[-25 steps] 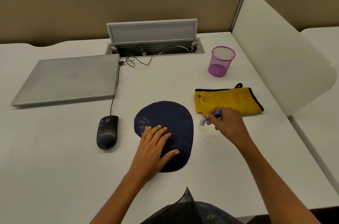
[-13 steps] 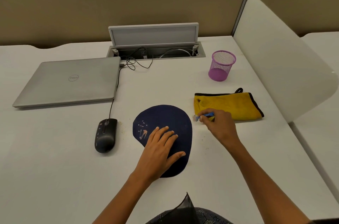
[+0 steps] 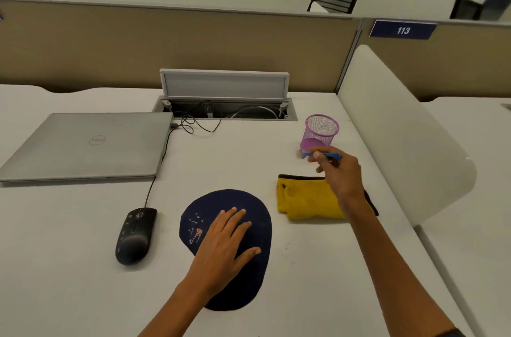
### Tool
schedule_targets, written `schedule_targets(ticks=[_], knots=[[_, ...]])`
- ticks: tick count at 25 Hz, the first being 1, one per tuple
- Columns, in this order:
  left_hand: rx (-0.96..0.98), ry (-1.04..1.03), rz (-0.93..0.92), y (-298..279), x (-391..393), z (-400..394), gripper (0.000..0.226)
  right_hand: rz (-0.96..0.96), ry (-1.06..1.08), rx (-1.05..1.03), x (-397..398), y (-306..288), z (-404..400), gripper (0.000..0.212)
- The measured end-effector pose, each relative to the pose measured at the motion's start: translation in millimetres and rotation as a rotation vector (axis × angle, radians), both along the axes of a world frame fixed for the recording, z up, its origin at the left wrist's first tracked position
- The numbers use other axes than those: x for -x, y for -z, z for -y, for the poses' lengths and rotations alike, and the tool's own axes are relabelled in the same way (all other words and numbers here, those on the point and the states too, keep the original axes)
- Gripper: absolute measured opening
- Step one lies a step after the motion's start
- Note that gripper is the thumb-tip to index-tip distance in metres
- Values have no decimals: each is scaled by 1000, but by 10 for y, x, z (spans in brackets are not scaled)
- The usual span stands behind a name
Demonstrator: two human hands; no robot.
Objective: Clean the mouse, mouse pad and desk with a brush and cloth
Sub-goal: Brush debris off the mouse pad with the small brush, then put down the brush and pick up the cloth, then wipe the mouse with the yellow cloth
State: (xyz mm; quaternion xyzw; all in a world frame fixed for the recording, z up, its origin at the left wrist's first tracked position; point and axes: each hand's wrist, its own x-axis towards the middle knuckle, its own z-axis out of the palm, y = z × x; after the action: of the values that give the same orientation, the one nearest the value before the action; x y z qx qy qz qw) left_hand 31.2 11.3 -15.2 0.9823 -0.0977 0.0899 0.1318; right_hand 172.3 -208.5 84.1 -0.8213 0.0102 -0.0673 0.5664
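Risk first. The brush (image 3: 322, 155) is carried in the air close to the purple mesh cup (image 3: 320, 133); a careless sweep of the arm could likely tip that light cup over. Pale debris remains on the mouse pad (image 3: 258, 229), at its left part, and crumbs lie on the desk (image 3: 69, 267) between pad and mouse (image 3: 135, 235); brushing outward from the pad would probably scatter them onto the desk or against the mouse. If the steadying hand lifts, the pad may slide under the bristles.

The left hand (image 3: 224, 244) lies flat on the mouse pad, fingers spread and straight, pressing it down. The right hand (image 3: 338, 171) is raised beyond the pad, over the yellow cloth (image 3: 301, 200), forearm extended; its fingertips pinch the blue brush, held roughly level. The cloth lies folded just right of the pad, untouched. The mouse sits left of the pad, its cable running to the closed laptop (image 3: 85, 143).
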Motion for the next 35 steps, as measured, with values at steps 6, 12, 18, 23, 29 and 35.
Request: schedule_targets(ticks=[6,12,18,23,29,35], knots=[[-47,-23,-37,40,-72,37,69,-5,205,86,-929,28,176,26],[-6,-50,-28,5,-1,28,68,-156,151,66,-1253,0,259,43],[38,-79,12,-96,78,-19,65,24,-99,246,-567,82,207,12],[108,-48,128,-67,134,-53,56,-191,-646,903,-129,439,176,57],[32,-13,222,-86,103,-156,50,-18,-597,1025,-32,626,167,58],[244,-324,299,-68,423,-638,54,239,-346,785,-157,349,59,32]])
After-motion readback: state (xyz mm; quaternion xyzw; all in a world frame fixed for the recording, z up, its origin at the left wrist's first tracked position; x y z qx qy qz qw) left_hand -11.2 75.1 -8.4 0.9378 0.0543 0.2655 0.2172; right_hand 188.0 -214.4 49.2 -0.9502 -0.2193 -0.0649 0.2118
